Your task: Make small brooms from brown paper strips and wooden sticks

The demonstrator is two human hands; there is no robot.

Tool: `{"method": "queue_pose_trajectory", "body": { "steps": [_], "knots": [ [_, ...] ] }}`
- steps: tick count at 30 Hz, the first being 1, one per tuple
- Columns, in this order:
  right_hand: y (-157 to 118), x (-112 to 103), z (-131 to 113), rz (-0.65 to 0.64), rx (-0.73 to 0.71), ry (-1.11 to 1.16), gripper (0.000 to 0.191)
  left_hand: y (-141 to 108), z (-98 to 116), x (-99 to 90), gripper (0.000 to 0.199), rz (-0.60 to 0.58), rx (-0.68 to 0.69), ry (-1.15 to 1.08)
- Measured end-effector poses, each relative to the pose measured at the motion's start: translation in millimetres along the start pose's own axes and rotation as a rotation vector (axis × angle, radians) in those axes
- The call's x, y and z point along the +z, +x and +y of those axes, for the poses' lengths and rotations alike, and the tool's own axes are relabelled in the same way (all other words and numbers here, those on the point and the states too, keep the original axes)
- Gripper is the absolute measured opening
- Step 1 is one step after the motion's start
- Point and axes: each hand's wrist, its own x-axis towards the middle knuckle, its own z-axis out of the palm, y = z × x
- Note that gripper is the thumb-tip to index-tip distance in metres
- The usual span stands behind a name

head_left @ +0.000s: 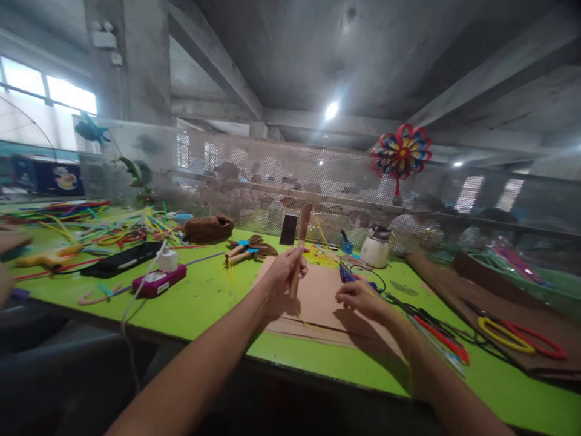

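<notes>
My left hand [287, 272] is closed round a long, narrow brown strip [305, 223], held nearly upright above a sheet of brown cardboard [318, 281]. Its lower end sticks out below my fingers; whether it is paper or another material I cannot tell. My right hand [361, 300] hovers over the right part of the cardboard, fingers curved and a little apart, with nothing visible in them. Just behind that hand lies a blue glue gun [347, 274] with a dark cord. A dark phone-like rectangle [288, 230] stands behind the strip.
Scissors with yellow and red handles [521, 339] lie at right on brown sheets [449, 297]. A white pot [376, 248] stands at the back. Leftward are a purple power strip [158, 280], a black phone [122, 259], coloured strips [127, 227] and a brown pouch-like object [209, 229].
</notes>
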Motion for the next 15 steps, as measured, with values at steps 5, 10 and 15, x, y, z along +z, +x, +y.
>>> {"method": "queue_pose_trajectory", "body": {
  "steps": [5,10,15],
  "knots": [
    [4,-71,12,-0.16,0.184,-0.208,0.032,1,5,-2.2,0.033,0.02,0.029,-0.041],
    [0,-114,10,-0.106,0.274,-0.294,0.033,3,7,-0.9,0.031,0.039,0.057,-0.078],
    [15,-113,-24,0.171,0.103,-0.093,0.023,-1,11,4.5,0.033,0.048,0.048,-0.005]
  ]
}}
